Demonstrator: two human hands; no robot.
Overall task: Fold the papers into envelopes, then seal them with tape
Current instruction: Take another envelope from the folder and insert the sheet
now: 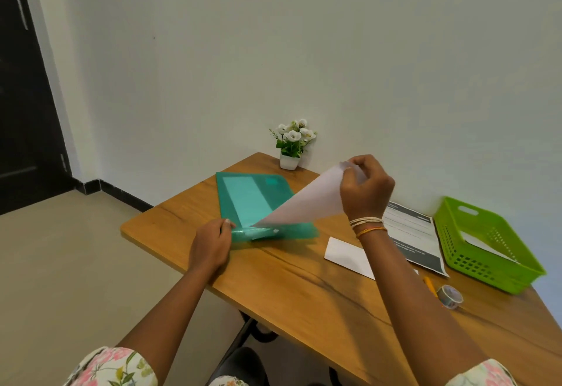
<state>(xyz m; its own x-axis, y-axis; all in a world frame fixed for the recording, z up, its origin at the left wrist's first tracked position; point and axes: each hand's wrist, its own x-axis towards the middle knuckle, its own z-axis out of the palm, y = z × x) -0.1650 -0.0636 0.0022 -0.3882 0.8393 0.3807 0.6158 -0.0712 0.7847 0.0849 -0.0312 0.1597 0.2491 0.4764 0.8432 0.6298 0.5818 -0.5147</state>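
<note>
Near the surface's far-left corner, the right hand (366, 189) pinches a white sheet (304, 206) out of the teal folder (252, 200), whose flap the left hand (211, 244) grips; thin, floppy, easily creased paper, probably best held by its corner.

Printed sheet (416, 236) bears text, too blurred to read.

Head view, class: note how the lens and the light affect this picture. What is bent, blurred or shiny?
Head view: the wide lens bows the door frame and table edges; soft, even light casts faint shadows; the right hand and the white sheet it pinches are slightly motion-blurred; the teal folder shows mild sheen by the left hand.
</note>
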